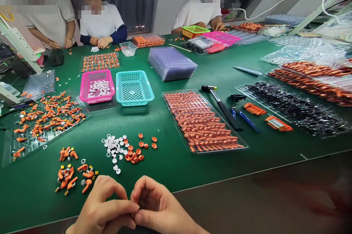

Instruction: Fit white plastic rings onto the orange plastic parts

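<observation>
My left hand (pixel 104 206) and my right hand (pixel 161 206) meet at the fingertips by the front edge of the table, both pinched closed. Whatever is between the fingertips is hidden or too small to make out. Just beyond them lie white round pieces (pixel 114 147) beside small orange caps (pixel 134 155). Several orange curved parts with yellow ends (pixel 65 176) sit in a loose group left of my hands.
A pink basket (pixel 97 98) of white pieces stands beside a turquoise basket (pixel 134 100). Orange parts fill a clear tray (pixel 205 122); a hammer (pixel 222 107) lies right of it. Black parts (pixel 297 107) are farther right. Three people sit or stand across the table (pixel 176 168).
</observation>
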A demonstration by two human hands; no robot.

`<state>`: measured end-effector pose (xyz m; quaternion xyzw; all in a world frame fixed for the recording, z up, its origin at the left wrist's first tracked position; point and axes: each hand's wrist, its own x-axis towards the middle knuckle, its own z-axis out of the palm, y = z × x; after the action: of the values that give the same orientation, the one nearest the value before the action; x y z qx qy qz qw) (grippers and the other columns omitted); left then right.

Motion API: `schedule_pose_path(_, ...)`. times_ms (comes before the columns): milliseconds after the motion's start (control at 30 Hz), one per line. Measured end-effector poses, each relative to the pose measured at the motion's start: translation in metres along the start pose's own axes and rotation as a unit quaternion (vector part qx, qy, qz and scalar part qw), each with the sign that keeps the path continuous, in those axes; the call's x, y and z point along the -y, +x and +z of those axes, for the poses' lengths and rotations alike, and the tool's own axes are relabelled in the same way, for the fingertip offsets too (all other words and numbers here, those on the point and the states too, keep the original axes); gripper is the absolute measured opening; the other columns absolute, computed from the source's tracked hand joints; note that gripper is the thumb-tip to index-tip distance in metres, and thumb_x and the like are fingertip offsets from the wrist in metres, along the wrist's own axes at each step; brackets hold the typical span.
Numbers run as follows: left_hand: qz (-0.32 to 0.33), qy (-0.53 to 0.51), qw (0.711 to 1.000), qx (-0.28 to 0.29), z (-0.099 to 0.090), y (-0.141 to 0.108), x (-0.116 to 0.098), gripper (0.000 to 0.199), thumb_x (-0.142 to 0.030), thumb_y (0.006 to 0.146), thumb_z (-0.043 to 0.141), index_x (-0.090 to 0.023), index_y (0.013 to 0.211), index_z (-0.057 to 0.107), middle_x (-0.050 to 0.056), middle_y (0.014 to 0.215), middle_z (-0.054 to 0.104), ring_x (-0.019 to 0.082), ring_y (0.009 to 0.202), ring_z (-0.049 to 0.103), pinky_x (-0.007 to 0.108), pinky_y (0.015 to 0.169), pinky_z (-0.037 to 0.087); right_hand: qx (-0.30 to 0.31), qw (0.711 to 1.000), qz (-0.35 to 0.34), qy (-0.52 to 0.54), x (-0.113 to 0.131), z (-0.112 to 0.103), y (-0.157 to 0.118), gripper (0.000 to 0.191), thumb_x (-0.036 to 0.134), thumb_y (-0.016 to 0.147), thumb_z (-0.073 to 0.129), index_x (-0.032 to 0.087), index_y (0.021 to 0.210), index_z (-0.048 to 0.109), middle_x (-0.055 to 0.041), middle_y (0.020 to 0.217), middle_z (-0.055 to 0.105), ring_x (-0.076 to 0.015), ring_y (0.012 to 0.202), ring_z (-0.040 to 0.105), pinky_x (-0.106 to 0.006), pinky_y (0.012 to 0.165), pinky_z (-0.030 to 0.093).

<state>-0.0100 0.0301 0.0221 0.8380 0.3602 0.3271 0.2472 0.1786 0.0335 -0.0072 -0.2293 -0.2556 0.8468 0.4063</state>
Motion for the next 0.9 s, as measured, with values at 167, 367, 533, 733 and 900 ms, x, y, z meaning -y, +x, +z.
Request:
schedule_pose_path(167,0.009,-0.083,0.996,-0.012,0.003,0.007,-0.009,0.014,-0.031,0.097,0.055,-0.025,0.096,0.068,0.002,0.078,0.066,0.017,0.074,0.057,0.03,0.07,0.043,0.026,0.999,0.005,0.022,-0.003,0.002,-0.001,0.044,0.015,0.056,0.094,0.014,0.08,0.057,0.0019,0.072,0.066,-0.0066,0.064,0.058,-0.017,0.061,0.042)
schedule_pose_path(367,-0.03,-0.091,0.995,-0.009,-0.001,0.01,-0.014,0.014,-0.035,0.091,0.065,-0.027,0.101,0.071,0.002,0.078,0.061,0.015,0.072,0.06,0.024,0.064,0.049,0.022,0.996,-0.013,0.081,-0.011,0.001,0.003,0.04,0.01,0.057,0.093,0.016,0.079,0.059,0.0023,0.07,0.071,-0.0052,0.051,0.061,-0.013,0.048,0.043)
schedule_pose_path(533,-0.045,-0.094,0.991,-0.087,0.006,0.012,-0.015,0.024,-0.045,0.09,0.063,-0.025,0.099,0.071,0.0,0.077,0.055,0.011,0.061,0.058,0.017,0.052,0.049,0.003,0.995,-0.072,0.063,-0.015,-0.004,0.006,0.027,0.014,0.067,0.089,0.016,0.077,0.064,-0.0008,0.077,0.076,-0.0091,0.068,0.069,-0.018,0.065,0.052)
schedule_pose_path(733,-0.014,0.005,0.993,-0.119,0.009,0.014,-0.016,0.023,-0.043,0.09,0.064,-0.022,0.094,0.07,0.002,0.076,0.057,0.014,0.062,0.059,0.023,0.055,0.05,0.005,0.991,-0.1,0.086,-0.027,-0.006,0.009,0.027,0.019,0.067,0.09,0.018,0.074,0.064,0.0003,0.073,0.076,-0.0111,0.067,0.068,-0.022,0.066,0.051)
schedule_pose_path(900,-0.003,0.041,0.992,-0.119,0.008,0.015,-0.018,0.027,-0.046,0.089,0.063,-0.02,0.09,0.07,0.002,0.074,0.057,0.015,0.06,0.058,0.026,0.055,0.049,-0.044,0.99,-0.048,0.125,-0.037,-0.004,0.011,0.038,0.026,0.057,0.095,0.018,0.069,0.06,0.0009,0.064,0.074,-0.0101,0.056,0.066,-0.019,0.057,0.048)
